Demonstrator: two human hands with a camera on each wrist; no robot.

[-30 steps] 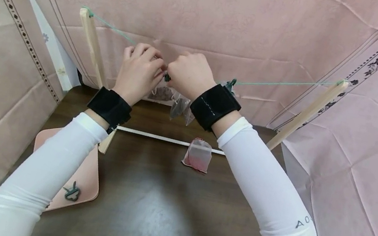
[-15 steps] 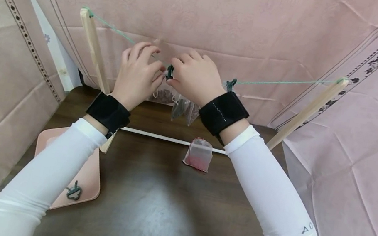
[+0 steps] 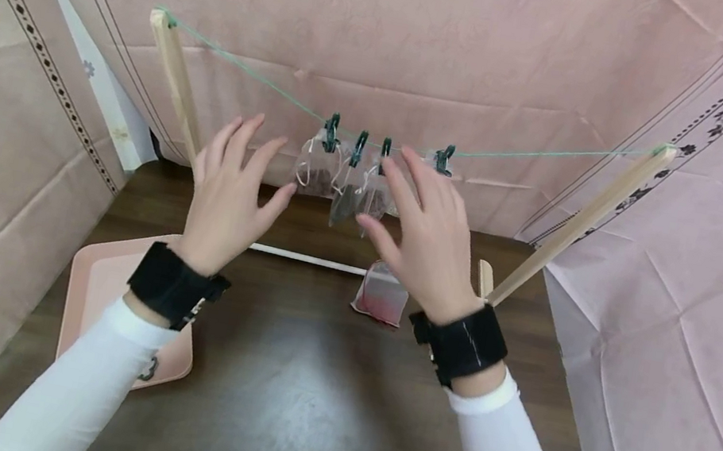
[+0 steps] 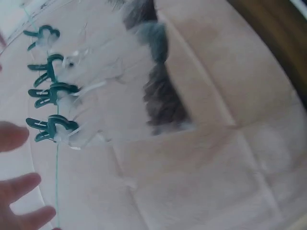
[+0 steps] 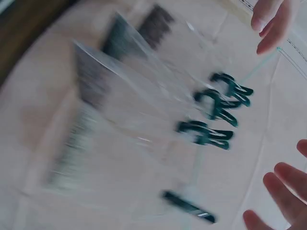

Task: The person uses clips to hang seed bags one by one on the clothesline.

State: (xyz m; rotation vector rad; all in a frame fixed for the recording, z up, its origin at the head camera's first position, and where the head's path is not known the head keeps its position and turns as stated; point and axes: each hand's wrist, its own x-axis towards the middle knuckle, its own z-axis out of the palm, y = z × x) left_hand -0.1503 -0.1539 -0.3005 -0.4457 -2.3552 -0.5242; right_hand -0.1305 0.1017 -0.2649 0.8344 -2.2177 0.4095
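Note:
Several clear mesh tea bags (image 3: pixel 315 179) with dark contents hang in a row from a thin green string (image 3: pixel 244 66), each pinned by a dark green clip (image 3: pixel 330 131). White loops of thread dangle from some. Left of the row my left hand (image 3: pixel 225 193) is spread and holds nothing; its fingertips (image 4: pixel 26 184) show beside the clips in the left wrist view. My right hand (image 3: pixel 429 233), fingers also spread and bare, overlaps the right part of the row in the head view. One more tea bag (image 3: pixel 382 294), reddish at the bottom, leans by the white rod on the table.
Wooden posts stand left (image 3: pixel 173 75) and right, holding the string's ends. A white rod (image 3: pixel 308 258) runs low between them. On a pink tray (image 3: pixel 85 290) at left lies another clip (image 3: pixel 149 368), partly behind my sleeve. Pink cloth hangs behind and on both sides.
Both hands have let go of the leftmost clip, which now hangs on the string with its tea bag. They have drawn apart and back toward me, fingers spread.

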